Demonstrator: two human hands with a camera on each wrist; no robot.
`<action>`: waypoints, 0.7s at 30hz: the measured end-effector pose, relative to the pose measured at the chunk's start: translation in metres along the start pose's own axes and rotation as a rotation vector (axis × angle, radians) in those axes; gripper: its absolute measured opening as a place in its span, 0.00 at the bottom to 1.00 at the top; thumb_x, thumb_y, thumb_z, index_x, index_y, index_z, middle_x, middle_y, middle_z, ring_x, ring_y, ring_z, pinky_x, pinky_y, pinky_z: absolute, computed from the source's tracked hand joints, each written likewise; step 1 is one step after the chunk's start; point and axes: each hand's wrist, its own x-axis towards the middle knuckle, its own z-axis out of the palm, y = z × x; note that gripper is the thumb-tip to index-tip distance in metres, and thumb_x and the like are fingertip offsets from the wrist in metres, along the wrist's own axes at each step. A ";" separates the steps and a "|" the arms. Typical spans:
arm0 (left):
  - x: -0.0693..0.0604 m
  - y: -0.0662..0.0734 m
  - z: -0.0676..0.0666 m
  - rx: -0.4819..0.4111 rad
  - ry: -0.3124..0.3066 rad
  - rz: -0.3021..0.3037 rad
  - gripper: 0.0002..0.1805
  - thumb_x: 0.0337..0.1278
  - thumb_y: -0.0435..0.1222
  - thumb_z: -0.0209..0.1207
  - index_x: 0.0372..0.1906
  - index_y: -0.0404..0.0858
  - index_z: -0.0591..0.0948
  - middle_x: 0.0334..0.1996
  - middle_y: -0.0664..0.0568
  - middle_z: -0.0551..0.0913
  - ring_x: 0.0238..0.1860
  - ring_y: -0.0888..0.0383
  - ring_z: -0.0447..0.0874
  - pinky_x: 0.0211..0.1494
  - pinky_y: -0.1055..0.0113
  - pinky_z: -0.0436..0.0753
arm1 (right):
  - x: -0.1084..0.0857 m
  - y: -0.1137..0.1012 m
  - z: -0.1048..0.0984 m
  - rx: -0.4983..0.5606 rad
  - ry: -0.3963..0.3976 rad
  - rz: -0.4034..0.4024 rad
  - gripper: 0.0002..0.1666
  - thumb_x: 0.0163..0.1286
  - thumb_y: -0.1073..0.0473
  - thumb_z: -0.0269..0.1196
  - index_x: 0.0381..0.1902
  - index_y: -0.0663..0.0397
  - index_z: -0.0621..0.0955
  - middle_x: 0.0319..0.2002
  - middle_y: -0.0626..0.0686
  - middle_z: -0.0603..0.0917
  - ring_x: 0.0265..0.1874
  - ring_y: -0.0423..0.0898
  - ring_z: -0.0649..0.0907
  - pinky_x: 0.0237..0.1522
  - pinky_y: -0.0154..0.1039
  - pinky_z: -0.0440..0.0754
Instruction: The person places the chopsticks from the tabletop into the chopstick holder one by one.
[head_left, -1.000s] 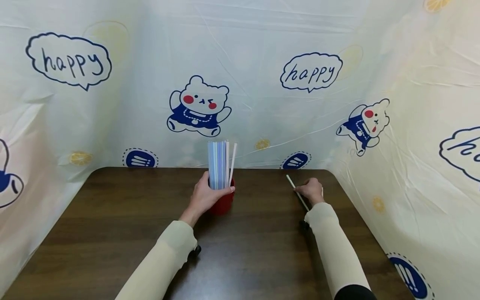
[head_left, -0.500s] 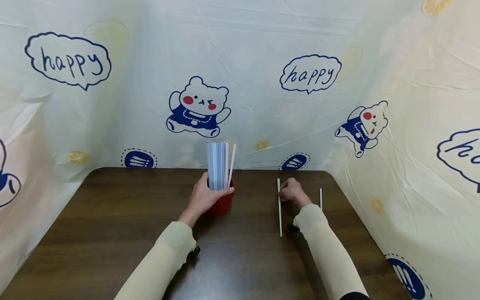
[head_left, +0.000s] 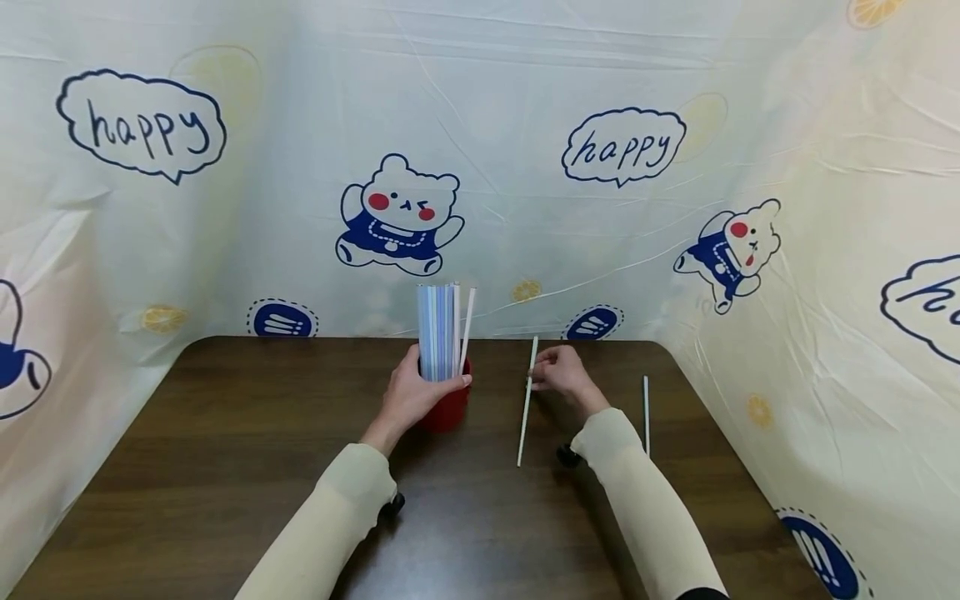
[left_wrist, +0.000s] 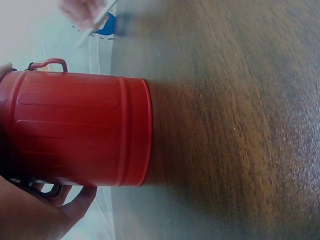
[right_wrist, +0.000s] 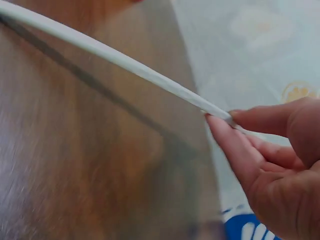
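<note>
My left hand (head_left: 411,398) grips a small red metal bucket (head_left: 450,410) on the table, its thumb along the near side by the rim. Out of the bucket rises a bundle of blue, white and pale straws (head_left: 438,333), with one pale straw leaning apart at the right. In the left wrist view, the bucket (left_wrist: 75,125) shows ribbed walls and small side handles. To the right of it, my right hand (head_left: 564,375) pinches a white straw (head_left: 523,425) between thumb and fingertips. The right wrist view shows this straw (right_wrist: 120,59) above the tabletop, casting a shadow.
Another pale straw (head_left: 647,404) lies on the brown wooden table (head_left: 225,467) at the right, partly hidden by my right sleeve (head_left: 637,483). A printed curtain (head_left: 510,233) closes off the back and sides of the table.
My right hand has moved left with the white straw, toward the bucket, and the straw has swung more upright in view. The straw at the right has come into sight. My left hand stays put.
</note>
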 end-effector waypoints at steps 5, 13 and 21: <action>-0.001 0.002 0.000 -0.003 0.008 0.002 0.52 0.47 0.58 0.74 0.74 0.50 0.61 0.70 0.48 0.70 0.67 0.42 0.72 0.68 0.33 0.71 | -0.009 -0.034 0.007 0.058 0.116 -0.144 0.18 0.67 0.76 0.64 0.54 0.77 0.76 0.41 0.62 0.80 0.33 0.48 0.86 0.42 0.47 0.90; 0.001 -0.001 0.000 -0.001 0.010 0.003 0.50 0.48 0.58 0.75 0.73 0.49 0.62 0.68 0.48 0.72 0.65 0.43 0.74 0.68 0.36 0.72 | -0.029 -0.098 0.011 0.176 0.219 -0.451 0.17 0.67 0.76 0.65 0.53 0.74 0.77 0.39 0.57 0.81 0.34 0.43 0.86 0.39 0.41 0.90; 0.001 0.000 -0.001 -0.009 -0.004 0.002 0.56 0.40 0.65 0.75 0.73 0.49 0.62 0.69 0.48 0.72 0.66 0.43 0.74 0.68 0.35 0.72 | -0.038 -0.136 0.026 0.233 0.288 -0.739 0.18 0.66 0.76 0.67 0.52 0.74 0.77 0.40 0.62 0.80 0.35 0.44 0.85 0.39 0.41 0.90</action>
